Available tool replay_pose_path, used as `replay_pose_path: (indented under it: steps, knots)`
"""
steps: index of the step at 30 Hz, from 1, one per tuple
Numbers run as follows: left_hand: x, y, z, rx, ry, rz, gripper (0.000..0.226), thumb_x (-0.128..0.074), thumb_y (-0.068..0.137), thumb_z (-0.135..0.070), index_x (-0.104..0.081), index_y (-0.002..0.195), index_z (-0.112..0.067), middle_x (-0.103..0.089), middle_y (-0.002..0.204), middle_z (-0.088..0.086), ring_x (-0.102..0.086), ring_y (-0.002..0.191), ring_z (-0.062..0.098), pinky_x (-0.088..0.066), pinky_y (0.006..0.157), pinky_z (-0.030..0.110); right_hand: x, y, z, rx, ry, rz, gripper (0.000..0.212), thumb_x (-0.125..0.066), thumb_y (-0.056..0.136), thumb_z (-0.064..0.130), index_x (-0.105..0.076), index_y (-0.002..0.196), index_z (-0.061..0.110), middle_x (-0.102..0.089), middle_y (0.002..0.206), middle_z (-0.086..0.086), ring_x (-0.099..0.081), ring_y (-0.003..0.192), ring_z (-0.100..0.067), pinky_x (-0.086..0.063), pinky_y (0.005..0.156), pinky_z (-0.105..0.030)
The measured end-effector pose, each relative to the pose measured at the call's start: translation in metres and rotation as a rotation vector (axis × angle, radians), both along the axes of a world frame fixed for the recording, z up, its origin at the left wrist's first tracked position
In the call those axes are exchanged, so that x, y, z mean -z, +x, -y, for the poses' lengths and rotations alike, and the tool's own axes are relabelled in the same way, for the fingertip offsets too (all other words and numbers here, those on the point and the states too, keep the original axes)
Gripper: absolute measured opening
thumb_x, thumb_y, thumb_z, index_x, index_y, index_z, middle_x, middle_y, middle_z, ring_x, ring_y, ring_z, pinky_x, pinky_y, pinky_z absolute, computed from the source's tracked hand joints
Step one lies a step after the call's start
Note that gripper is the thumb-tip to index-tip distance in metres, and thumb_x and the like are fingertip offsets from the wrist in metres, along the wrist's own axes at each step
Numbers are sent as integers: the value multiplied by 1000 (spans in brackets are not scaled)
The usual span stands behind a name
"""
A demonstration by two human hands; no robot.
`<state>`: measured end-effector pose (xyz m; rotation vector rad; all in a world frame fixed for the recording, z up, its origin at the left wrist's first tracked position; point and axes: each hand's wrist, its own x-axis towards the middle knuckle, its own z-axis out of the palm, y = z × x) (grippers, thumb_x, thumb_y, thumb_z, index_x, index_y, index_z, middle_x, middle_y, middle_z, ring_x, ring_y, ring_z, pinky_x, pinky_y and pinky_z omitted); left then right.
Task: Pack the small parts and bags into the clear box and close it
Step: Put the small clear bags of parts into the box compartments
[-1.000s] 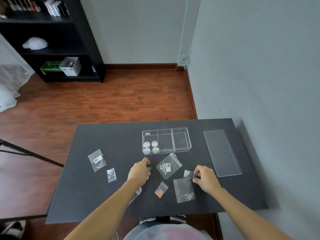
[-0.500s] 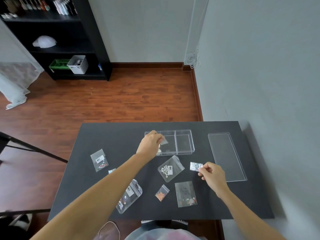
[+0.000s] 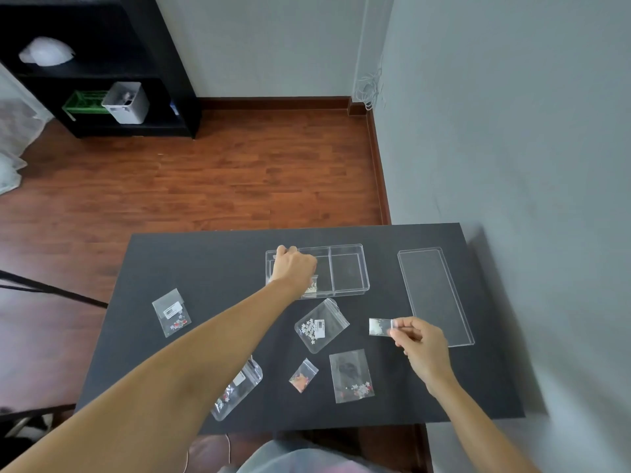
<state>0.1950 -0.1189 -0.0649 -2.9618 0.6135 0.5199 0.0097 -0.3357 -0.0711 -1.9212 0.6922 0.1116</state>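
The clear box (image 3: 366,268) with its dividers stands open at the far middle of the black table (image 3: 211,268). My left hand (image 3: 293,266) is over the box's left compartment, fingers curled on a small bag of pale bits (image 3: 311,287) that hangs down into the box. What lies under that hand is hidden. My right hand (image 3: 421,343) pinches a small clear bag (image 3: 379,326) just above the table, in front of the box. The flat clear lid (image 3: 433,295) lies to the right of the box.
Several more bags lie loose on the table: one at the left (image 3: 172,312), one with white flowers (image 3: 321,325), a tiny orange one (image 3: 303,375), a flat one (image 3: 351,375), and one (image 3: 237,387) partly under my left forearm. A grey wall is close on the right.
My left hand carried its small bag from the table's front to the box and lowered it in. My right hand lifted its small bag and moved it slightly forward and right.
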Motion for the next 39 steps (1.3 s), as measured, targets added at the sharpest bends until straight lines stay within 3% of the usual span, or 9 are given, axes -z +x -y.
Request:
replay_pose_path:
  steps: [5, 8, 13, 17, 21, 25, 29, 32, 39]
  knots:
    - [4, -7, 5, 17, 94, 61, 28, -63, 76, -1, -68, 91, -24, -69, 92, 2, -51, 104, 24, -30, 95, 36, -3, 5, -5, -40, -43, 6, 11, -71, 84, 14, -72, 82, 25, -72, 73, 9, -67, 70, -8, -49, 64, -21]
    - [3, -10, 4, 8, 61, 101, 23, -67, 78, -9, -66, 96, -23, -66, 103, 1, -51, 109, 26, -30, 99, 38, -9, 15, -10, -62, -70, 17, 8, -69, 86, 16, -73, 84, 22, -73, 76, 8, -66, 72, -9, -48, 63, -19]
    - [-11, -20, -6, -59, -132, 191, 37, -63, 81, -13, -59, 116, -23, -57, 119, 0, -50, 111, 24, -30, 99, 38, -26, 40, -20, -162, -128, 96, 12, -67, 86, 10, -72, 81, 19, -73, 76, 8, -67, 73, -9, -51, 66, -21]
    - [-19, -37, -37, -163, -360, 238, 31, -58, 86, -26, -61, 118, -28, -59, 119, -4, -52, 109, 20, -27, 100, 37, -42, 67, -35, -259, -207, 176, 11, -69, 85, 8, -72, 80, 17, -69, 71, 14, -63, 67, 3, -44, 65, -8]
    - [-20, -60, -89, -303, -441, 248, 27, -60, 87, -25, -64, 113, -28, -62, 113, -5, -55, 107, 21, -29, 99, 40, -53, 96, -54, -347, -272, 216, 11, -66, 86, 5, -72, 82, 13, -72, 78, 6, -64, 73, -7, -47, 74, -22]
    - [-11, -84, -151, -493, -406, 198, 27, -60, 89, -25, -62, 116, -28, -63, 116, -6, -54, 111, 22, -30, 97, 39, -53, 124, -70, -462, -345, 214, 15, -63, 87, 1, -71, 82, 12, -70, 78, 3, -61, 76, -12, -40, 68, -18]
    - [1, -105, -195, -623, -330, 95, 33, -58, 90, -19, -58, 122, -26, -59, 122, -2, -50, 123, 23, -31, 101, 41, -44, 142, -83, -584, -511, 192, 15, -59, 89, 1, -70, 82, 10, -71, 83, -7, -52, 92, -30, -39, 75, -33]
    - [11, -116, -210, -636, -347, -2, 40, -57, 91, -14, -53, 130, -22, -53, 131, 2, -46, 126, 25, -40, 102, 40, -36, 150, -91, -680, -675, 148, 16, -57, 90, 4, -70, 86, 12, -71, 88, -7, -51, 97, -34, -43, 85, -42]
    - [27, -121, -215, -592, -354, -73, 48, -60, 90, -10, -48, 137, -16, -46, 136, 5, -42, 128, 28, -43, 104, 40, -22, 157, -101, -895, -889, 39, 17, -56, 93, 9, -70, 87, 18, -71, 90, -5, -49, 103, -28, -36, 90, -39]
